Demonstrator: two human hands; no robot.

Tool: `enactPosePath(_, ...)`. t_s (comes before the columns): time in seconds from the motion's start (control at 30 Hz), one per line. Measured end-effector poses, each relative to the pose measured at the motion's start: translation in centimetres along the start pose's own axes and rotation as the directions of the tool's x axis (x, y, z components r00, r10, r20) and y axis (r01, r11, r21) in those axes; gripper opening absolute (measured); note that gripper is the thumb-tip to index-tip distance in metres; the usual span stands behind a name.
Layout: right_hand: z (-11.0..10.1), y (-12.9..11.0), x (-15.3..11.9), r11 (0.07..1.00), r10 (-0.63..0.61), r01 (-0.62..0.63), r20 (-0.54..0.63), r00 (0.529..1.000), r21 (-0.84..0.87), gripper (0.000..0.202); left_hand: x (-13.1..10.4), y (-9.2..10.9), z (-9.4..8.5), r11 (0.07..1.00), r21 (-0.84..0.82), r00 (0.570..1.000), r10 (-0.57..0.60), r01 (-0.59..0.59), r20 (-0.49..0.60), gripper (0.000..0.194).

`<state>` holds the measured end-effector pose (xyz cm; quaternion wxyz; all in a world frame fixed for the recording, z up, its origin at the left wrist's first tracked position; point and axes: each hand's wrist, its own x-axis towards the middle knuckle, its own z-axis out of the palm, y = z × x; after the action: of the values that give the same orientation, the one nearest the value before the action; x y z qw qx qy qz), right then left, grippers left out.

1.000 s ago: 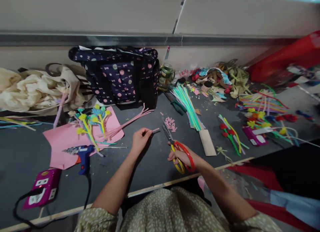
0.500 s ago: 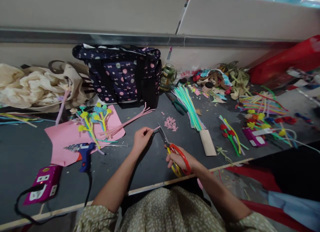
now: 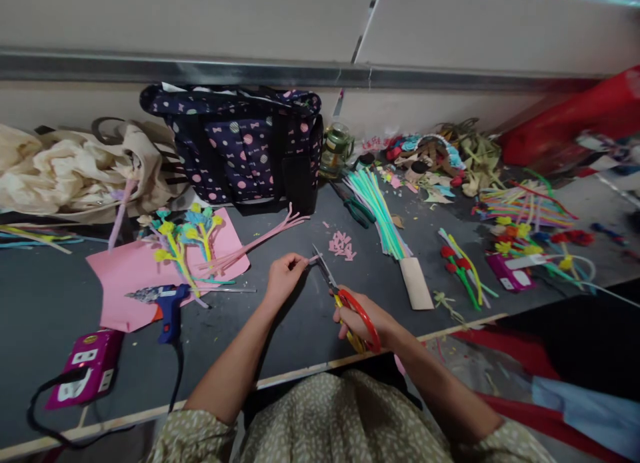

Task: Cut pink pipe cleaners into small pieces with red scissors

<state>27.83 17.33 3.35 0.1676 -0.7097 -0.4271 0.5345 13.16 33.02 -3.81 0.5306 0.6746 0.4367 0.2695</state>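
Between the thumb and fingers of my left hand [image 3: 286, 276] is pinched a short piece of pink pipe cleaner [image 3: 313, 258], its tip sticking out to the right. My right hand [image 3: 365, 316] is wrapped round the red and yellow handles of a pair of scissors [image 3: 359, 313]. The blades point up and left and meet the end of the pink piece; whether they are fully closed on it I cannot tell. Just beyond the blades lies a small heap of cut pink bits [image 3: 342, 245]. Longer pink pipe cleaners [image 3: 273, 232] lie behind my left hand.
On the left, a blue glue gun [image 3: 170, 310] and pipe-cleaner flowers [image 3: 173, 250] rest on pink paper [image 3: 117, 276], near a purple power strip [image 3: 87, 366]. A dark patterned bag [image 3: 240, 150] stands behind. Rightward are pliers [image 3: 356, 206], bundled green pipe cleaners [image 3: 377, 210] and red flowers [image 3: 453, 260].
The scissor handles have come closer together in my right hand, and the blades have narrowed at the pink piece. My left hand stays almost in place.
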Motion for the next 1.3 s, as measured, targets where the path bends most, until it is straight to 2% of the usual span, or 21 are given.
enactPosePath(0.17, -0.43, -1.01, -0.08, 0.999, -0.001, 0.003, 0.022, 1.000, -0.047, 0.017, 0.06, -0.27, -0.04, 0.999, 0.024, 0.999, 0.039, -0.040, 0.026, 0.032)
enactPosePath(0.33, -0.41, -1.06, 0.07, 0.998, -0.014, 0.015, 0.025, 1.000, -0.060, 0.015, 0.06, -0.25, -0.04, 0.997, 0.054, 0.998, 0.048, -0.050, 0.034, 0.031)
enactPosePath(0.93, 0.10, -0.57, 0.57, 0.997, 0.005, -0.007, 0.025, 1.000, 0.078, 0.015, -0.07, 0.12, -0.11, 0.989, 0.124, 0.995, 0.076, -0.084, 0.068, 0.028)
enactPosePath(1.3, 0.18, -0.68, 0.59, 0.997, 0.014, -0.014, 0.005, 1.000, 0.071, 0.010, -0.10, 0.46, -0.19, 0.985, 0.152, 0.994, 0.072, -0.084, 0.084, 0.026)
